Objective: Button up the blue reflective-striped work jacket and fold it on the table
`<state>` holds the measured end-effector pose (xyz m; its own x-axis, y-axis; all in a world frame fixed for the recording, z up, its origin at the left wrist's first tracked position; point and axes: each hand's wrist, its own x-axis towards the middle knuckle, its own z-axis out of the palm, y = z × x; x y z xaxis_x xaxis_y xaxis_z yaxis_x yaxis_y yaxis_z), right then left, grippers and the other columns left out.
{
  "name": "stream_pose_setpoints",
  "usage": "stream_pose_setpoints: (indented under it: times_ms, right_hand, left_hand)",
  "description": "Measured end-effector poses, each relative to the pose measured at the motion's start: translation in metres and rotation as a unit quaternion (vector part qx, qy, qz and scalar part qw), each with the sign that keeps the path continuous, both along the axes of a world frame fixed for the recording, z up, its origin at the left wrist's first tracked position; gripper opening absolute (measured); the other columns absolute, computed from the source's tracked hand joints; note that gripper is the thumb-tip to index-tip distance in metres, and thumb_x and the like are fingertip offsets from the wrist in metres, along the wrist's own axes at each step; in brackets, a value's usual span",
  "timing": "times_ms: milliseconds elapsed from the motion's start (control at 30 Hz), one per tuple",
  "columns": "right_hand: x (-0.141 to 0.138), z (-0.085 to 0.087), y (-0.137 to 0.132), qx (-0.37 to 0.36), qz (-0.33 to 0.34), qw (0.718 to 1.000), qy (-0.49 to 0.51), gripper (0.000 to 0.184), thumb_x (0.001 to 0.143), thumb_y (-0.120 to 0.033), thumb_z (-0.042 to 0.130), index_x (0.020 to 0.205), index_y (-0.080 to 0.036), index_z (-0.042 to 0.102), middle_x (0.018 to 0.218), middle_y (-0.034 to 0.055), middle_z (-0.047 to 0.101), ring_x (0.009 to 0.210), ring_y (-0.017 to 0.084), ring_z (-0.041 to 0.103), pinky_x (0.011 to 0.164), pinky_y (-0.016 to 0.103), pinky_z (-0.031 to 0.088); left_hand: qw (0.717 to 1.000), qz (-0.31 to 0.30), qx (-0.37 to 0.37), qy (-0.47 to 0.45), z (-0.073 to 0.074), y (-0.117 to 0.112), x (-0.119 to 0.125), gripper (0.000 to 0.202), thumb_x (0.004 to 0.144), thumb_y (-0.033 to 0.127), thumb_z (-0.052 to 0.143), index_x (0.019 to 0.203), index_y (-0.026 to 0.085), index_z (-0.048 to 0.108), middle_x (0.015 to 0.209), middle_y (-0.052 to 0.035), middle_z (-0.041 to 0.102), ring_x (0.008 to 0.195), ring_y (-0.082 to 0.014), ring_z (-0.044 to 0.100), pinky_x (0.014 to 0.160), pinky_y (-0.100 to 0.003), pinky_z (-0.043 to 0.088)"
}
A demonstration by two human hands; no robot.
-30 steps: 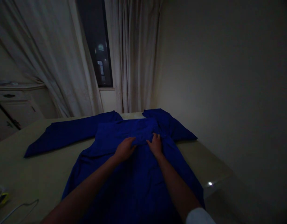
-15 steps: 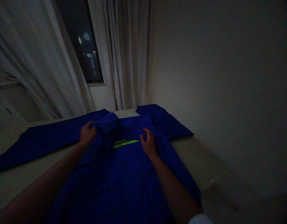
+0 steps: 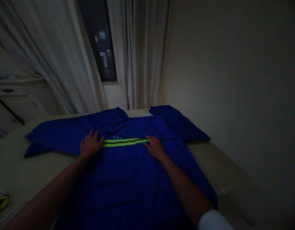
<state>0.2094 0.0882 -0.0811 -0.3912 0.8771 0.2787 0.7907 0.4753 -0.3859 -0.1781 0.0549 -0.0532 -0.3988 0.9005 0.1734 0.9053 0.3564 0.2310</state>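
Observation:
A blue work jacket [image 3: 114,179] with a yellow-green reflective stripe [image 3: 121,142] across its chest lies spread over the table. Its left-side sleeve [image 3: 63,132] is laid out to the left, and the other sleeve [image 3: 181,124] extends to the far right. My left hand [image 3: 91,143] rests on the cloth at the stripe's left end, fingers spread. Over the right end of the stripe, my right hand [image 3: 155,147] lies with its fingers stretched out. Small white lettering [image 3: 118,137] shows just above the stripe.
The pale tabletop [image 3: 42,172] reaches past the jacket on both sides. A yellow-and-black object [image 3: 2,202] and a white cable [image 3: 14,210] sit at the lower left. Behind are curtains [image 3: 138,64], a dark window [image 3: 102,48] and a cabinet [image 3: 18,99]; a wall [image 3: 221,80] stands right.
My left hand has let go of the lifted cloth and now lies on the jacket. More of the stripe shows, and a sleeve is folded over at the left. The view has shifted left.

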Motion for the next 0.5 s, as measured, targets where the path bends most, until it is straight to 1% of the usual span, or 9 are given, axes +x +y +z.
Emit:
stream_pose_setpoints:
  times_ms: [67,133,200,267,300,367,433,467,500]
  right_hand:
    - [-0.004,0.006,0.0,0.008,-0.026,0.999,-0.034,0.049,0.107,-0.048,0.049,0.146,-0.018,0.058,0.141,0.0142,0.065,0.13,0.027,0.058,0.11,0.041,0.042]
    - [-0.018,0.013,0.002,0.018,-0.071,0.995,-0.07,0.051,0.106,-0.055,0.048,0.139,-0.018,0.061,0.133,0.0162,0.068,0.123,0.03,0.06,0.103,0.041,0.045]
    - [-0.042,0.016,0.008,0.033,-0.097,0.99,-0.095,0.056,0.103,-0.061,0.05,0.137,-0.018,0.062,0.129,0.0175,0.067,0.119,0.032,0.059,0.099,0.042,0.046]
    - [-0.07,0.017,0.018,0.045,-0.081,0.99,-0.111,0.056,0.1,-0.062,0.055,0.136,-0.02,0.062,0.129,0.0166,0.065,0.119,0.031,0.058,0.097,0.042,0.046]
    - [-0.083,0.018,0.023,0.047,-0.064,0.99,-0.118,0.05,0.101,-0.059,0.057,0.133,-0.021,0.063,0.129,0.0156,0.065,0.12,0.031,0.058,0.096,0.041,0.046]
    - [-0.099,0.022,0.036,0.049,-0.034,0.989,-0.135,0.033,0.104,-0.045,0.057,0.123,-0.021,0.068,0.125,0.0136,0.066,0.118,0.028,0.059,0.097,0.04,0.047]
    - [-0.094,0.035,0.05,0.062,-0.034,0.99,-0.123,0.023,0.106,-0.031,0.053,0.109,-0.019,0.072,0.117,0.0126,0.069,0.113,0.025,0.062,0.098,0.039,0.048]
    - [-0.083,0.045,0.056,0.081,-0.049,0.992,-0.088,0.022,0.107,-0.027,0.052,0.106,-0.018,0.073,0.113,0.0121,0.07,0.11,0.024,0.064,0.098,0.039,0.049]
    - [-0.068,0.056,0.062,0.106,-0.068,0.991,-0.038,0.021,0.106,-0.027,0.054,0.107,-0.018,0.072,0.113,0.0113,0.07,0.108,0.023,0.065,0.098,0.04,0.051]
  left_hand:
    - [0.999,-0.004,-0.01,0.033,-0.018,-0.005,0.017,0.077,0.099,0.061,0.033,0.16,0.015,0.043,0.17,-0.0216,0.031,0.153,-0.0436,0.035,0.121,-0.063,0.029]
    - [0.999,0.0,-0.011,0.047,-0.026,-0.009,0.023,0.078,0.099,0.062,0.031,0.162,0.016,0.04,0.17,-0.0224,0.03,0.153,-0.0438,0.034,0.121,-0.063,0.028]
    - [0.999,0.005,-0.002,0.052,-0.027,-0.012,0.022,0.078,0.1,0.061,0.029,0.163,0.015,0.038,0.169,-0.0229,0.031,0.152,-0.0437,0.036,0.12,-0.062,0.029]
    - [0.998,0.008,0.011,0.058,-0.024,-0.014,0.021,0.076,0.101,0.059,0.029,0.163,0.015,0.038,0.168,-0.0236,0.033,0.151,-0.0429,0.039,0.119,-0.06,0.03]
    - [0.998,0.009,0.014,0.061,-0.022,-0.014,0.021,0.076,0.101,0.058,0.029,0.162,0.015,0.039,0.168,-0.0238,0.034,0.15,-0.0426,0.04,0.119,-0.06,0.03]
    - [0.998,0.01,0.017,0.061,-0.02,-0.015,0.021,0.074,0.101,0.057,0.03,0.161,0.015,0.041,0.167,-0.0235,0.036,0.149,-0.0417,0.042,0.119,-0.059,0.031]
    - [0.998,0.013,0.021,0.059,-0.018,-0.016,0.023,0.073,0.101,0.055,0.031,0.16,0.015,0.043,0.166,-0.0231,0.037,0.147,-0.0409,0.044,0.119,-0.057,0.031]
    - [0.998,0.014,0.023,0.059,-0.018,-0.017,0.024,0.072,0.101,0.055,0.031,0.16,0.014,0.044,0.166,-0.0231,0.038,0.147,-0.0406,0.045,0.119,-0.056,0.032]
    - [0.998,0.015,0.027,0.061,-0.019,-0.018,0.024,0.072,0.101,0.054,0.032,0.16,0.014,0.044,0.166,-0.0233,0.039,0.146,-0.0404,0.046,0.119,-0.056,0.032]
